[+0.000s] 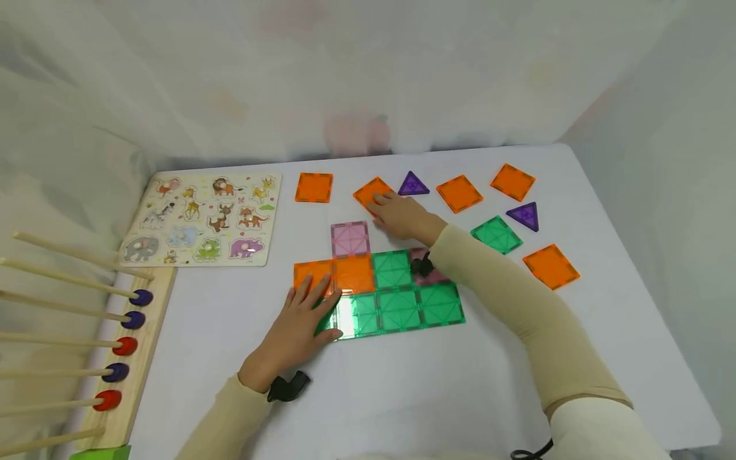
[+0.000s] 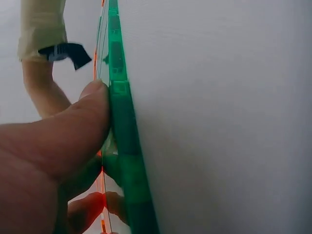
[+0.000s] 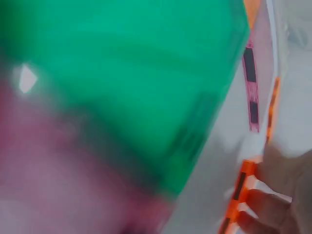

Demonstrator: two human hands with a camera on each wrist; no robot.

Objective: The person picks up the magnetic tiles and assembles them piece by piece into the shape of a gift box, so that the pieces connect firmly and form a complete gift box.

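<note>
Animal puzzle (image 1: 202, 221) near peg rack (image 1: 142, 348), perhaps touching.

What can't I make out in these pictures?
Head view: leftmost green tile, mostly covered by the left hand.
Head view: dark pink tile, partly hidden by the right sleeve.
Head view: lower wooden rods, tips cut off by the left edge.
Right wrist view: closest green tile, blurred, cut off by the top edge.
</note>
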